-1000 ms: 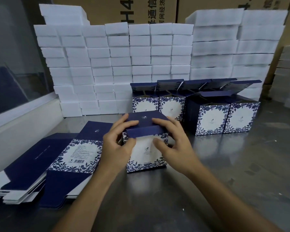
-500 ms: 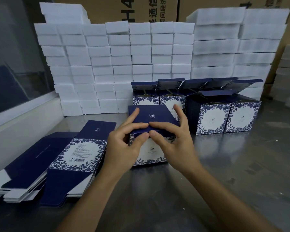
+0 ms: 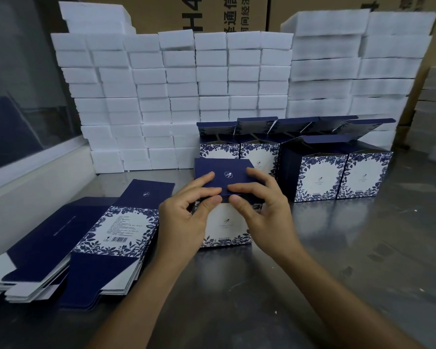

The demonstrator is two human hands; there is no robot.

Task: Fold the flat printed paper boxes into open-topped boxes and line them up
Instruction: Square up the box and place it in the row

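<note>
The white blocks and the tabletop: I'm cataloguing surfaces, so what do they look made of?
White blocks: seemingly foam, matte and slightly fuzzy, with soft, uneven edges. Tabletop: probably stainless steel, dull brushed grey, scuffed, faintly mirroring the folded boxes.

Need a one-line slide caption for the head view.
Both hands pinch a box's navy flap shut, beside flat blanks.

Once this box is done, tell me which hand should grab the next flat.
Left, probably. The flats lie stacked on the table beside the left hand; the right hand would have to cross over the box that both hands pinch.
</note>
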